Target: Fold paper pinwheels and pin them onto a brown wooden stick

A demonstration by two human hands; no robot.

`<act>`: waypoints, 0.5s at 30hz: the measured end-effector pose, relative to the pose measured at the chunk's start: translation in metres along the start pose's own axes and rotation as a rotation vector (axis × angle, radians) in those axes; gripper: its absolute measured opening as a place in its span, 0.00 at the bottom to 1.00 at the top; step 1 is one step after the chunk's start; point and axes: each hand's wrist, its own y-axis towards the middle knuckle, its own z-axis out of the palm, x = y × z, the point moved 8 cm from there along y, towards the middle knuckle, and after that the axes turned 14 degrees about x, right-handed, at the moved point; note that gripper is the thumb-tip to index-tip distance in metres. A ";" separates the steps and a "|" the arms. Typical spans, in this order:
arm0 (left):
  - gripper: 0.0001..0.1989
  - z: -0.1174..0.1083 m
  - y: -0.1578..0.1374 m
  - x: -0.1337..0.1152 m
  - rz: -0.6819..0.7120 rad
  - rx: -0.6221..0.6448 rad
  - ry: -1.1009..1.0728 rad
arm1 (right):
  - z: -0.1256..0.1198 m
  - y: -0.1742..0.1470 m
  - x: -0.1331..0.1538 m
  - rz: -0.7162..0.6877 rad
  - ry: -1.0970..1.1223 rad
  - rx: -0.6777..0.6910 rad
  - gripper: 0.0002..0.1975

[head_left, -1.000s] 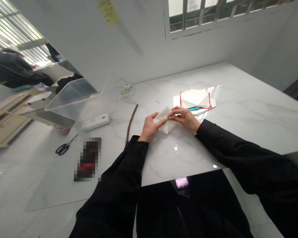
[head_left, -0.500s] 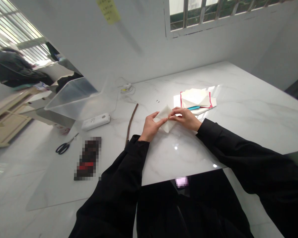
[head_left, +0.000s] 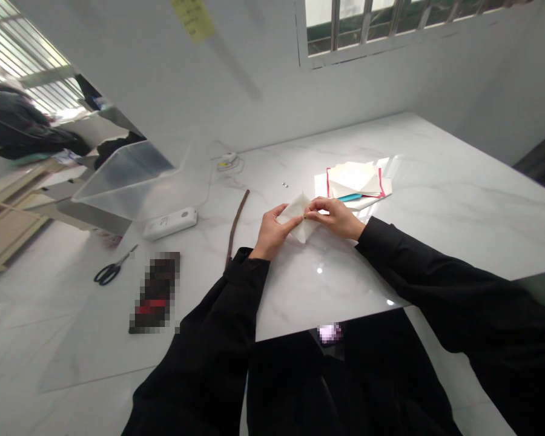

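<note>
White marbled table is standing against far wall. Folded cream paper is being held mid-scene; contact with the tabletop can't be told. Its left part is being gripped by the left hand, thumb on top; its right part is being pinched by the right hand, fingertips together. Paper stack is lying farther right, brown strip left, scissors well left.

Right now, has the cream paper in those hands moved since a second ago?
No, not noticeably. The cream paper keeps the same gap from the brown strip; only the whole view shifted slightly.
</note>
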 end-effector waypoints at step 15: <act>0.28 0.002 0.000 -0.002 0.011 0.030 -0.014 | 0.000 -0.004 0.007 0.025 0.031 -0.091 0.10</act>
